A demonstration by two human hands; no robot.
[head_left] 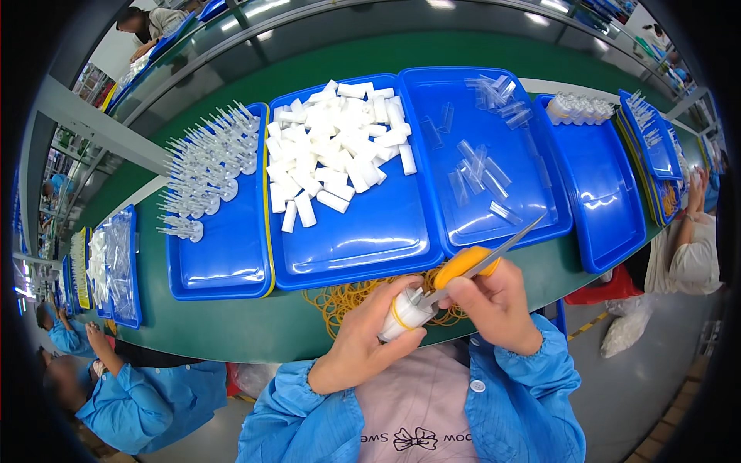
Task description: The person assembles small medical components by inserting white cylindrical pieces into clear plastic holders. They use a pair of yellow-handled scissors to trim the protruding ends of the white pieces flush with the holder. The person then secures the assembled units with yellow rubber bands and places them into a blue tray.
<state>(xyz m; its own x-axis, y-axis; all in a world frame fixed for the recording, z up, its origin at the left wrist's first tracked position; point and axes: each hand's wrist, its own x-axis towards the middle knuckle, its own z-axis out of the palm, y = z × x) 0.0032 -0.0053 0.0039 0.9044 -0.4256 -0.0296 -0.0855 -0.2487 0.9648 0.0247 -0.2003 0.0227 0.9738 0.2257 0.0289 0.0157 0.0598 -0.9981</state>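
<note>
My left hand [359,336] is wrapped round a short white cylindrical bundle [400,319] with a yellow rubber band [397,312] about its middle. My right hand [498,305] grips scissors [461,266] with orange-yellow handles, their pointed metal blade slanting up and away to the right. Between my right fingertips and the bundle's top end runs a grey strip [434,296]; what it is, I cannot tell. Behind both hands a heap of yellow rubber bands [332,305] lies on the green table, partly hidden by my fingers.
Across the green table [231,328] stand blue trays: white blocks [332,147] in one, clear plastic pieces [482,170] in another. The left tray has upright thin-stemmed pieces [208,170]; the right tray [606,208] holds white bundles [579,108]. Co-workers sit at either side.
</note>
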